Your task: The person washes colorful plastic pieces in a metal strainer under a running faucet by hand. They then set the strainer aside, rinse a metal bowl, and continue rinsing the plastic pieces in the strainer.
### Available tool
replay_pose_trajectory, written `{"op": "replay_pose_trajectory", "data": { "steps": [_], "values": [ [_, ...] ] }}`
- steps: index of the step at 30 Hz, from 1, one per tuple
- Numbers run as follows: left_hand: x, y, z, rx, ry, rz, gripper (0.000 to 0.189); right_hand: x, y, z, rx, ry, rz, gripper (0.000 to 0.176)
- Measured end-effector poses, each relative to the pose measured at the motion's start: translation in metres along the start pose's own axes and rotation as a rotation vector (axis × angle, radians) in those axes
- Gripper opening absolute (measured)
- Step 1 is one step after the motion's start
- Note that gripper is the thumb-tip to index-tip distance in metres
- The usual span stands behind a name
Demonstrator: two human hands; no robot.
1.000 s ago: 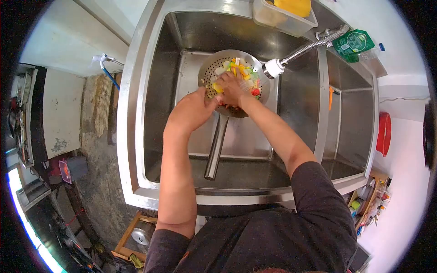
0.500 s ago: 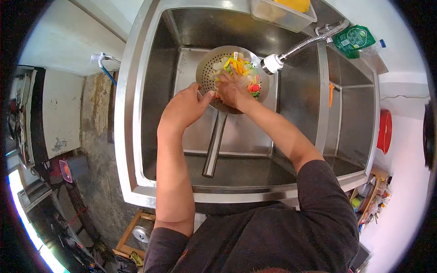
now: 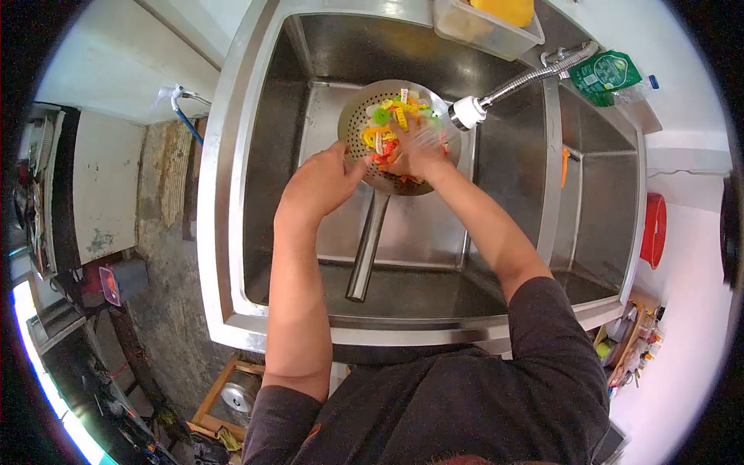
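Your strainer [image 3: 354, 122], a round perforated metal bowl, is in the big sink basin [image 3: 418, 236], w/ its long tubular handle [image 3: 368, 248] angled back toward you. Can't tell if the bowl sits on the basin floor or is held up a bit. In it: a loose mix of small bright pieces [image 3: 376, 136], yellow, red, orange, green, some whitish. Food or plastic? Can't tell.

L hand [image 3: 322, 182] is at the near-left rim, thumb apart from fingers; can't tell if it really pinches the edge. R hand [image 3: 422, 151] is open, palm down, fingers spread among the pieces, a bit blurred; can't see if any are caught under it. Spray head [image 3: 467, 114] points in from the right, w/ what looks like water [image 3: 435, 136] over your R hand.

Handling, my guess: strainer's rigid, prob. light to med. wt. Metal + pieces look wet, so slippery. Pieces prob. light, some bendy; scoop w/ a loose palm, don't squash. Best holds: L thumb inside rim, fingers outside; or full fist round the handle, mid-length, w/ the other hand on the rim, b/c the bowl's wt. is far out and could tip or twist.
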State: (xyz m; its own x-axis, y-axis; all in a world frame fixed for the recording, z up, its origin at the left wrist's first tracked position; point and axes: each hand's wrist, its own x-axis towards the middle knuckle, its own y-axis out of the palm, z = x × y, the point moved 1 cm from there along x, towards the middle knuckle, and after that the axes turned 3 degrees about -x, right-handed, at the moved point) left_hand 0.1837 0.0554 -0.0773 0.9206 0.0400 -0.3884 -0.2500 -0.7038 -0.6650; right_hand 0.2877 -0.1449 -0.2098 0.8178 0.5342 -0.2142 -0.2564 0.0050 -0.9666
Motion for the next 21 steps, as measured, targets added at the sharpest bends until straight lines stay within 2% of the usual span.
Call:
{"op": "replay_pose_trajectory", "data": {
  "steps": [2,6,8,9,11,12,16,18,19,21],
  "values": [
    [0.000,0.006,0.005,0.016,0.065,-0.089,0.050,0.007,0.029,-0.003,-0.141,-0.033,-0.096,0.092],
    [0.002,0.006,0.005,0.000,0.057,-0.078,0.050,0.010,0.027,0.008,-0.098,-0.002,0.043,0.087],
    [0.000,0.004,0.004,-0.020,0.051,-0.054,0.051,0.008,0.031,0.005,-0.020,-0.069,-0.077,0.071],
    [0.001,0.003,0.005,-0.021,0.044,-0.059,0.051,0.009,0.034,0.001,-0.019,-0.077,-0.075,0.071],
    [0.002,0.004,0.005,0.001,0.018,-0.032,0.059,0.019,0.044,-0.010,0.108,-0.075,-0.154,0.050],
    [0.002,0.004,0.006,-0.002,0.015,-0.031,0.059,0.035,0.046,-0.008,0.252,0.120,-0.200,0.038],
    [0.001,0.004,0.006,0.011,0.003,-0.036,0.060,0.038,0.016,-0.026,0.395,0.043,-0.099,0.034],
    [0.002,0.005,0.006,0.007,0.004,-0.051,0.061,0.044,0.005,-0.034,0.957,0.391,0.137,0.031],
    [0.003,0.006,0.007,0.018,0.006,-0.041,0.062,0.048,0.014,-0.047,0.954,0.391,0.136,0.031],
    [0.004,0.007,0.007,0.029,0.010,-0.032,0.062,0.048,0.022,-0.058,1.320,0.396,0.101,0.030]
  ]
}}
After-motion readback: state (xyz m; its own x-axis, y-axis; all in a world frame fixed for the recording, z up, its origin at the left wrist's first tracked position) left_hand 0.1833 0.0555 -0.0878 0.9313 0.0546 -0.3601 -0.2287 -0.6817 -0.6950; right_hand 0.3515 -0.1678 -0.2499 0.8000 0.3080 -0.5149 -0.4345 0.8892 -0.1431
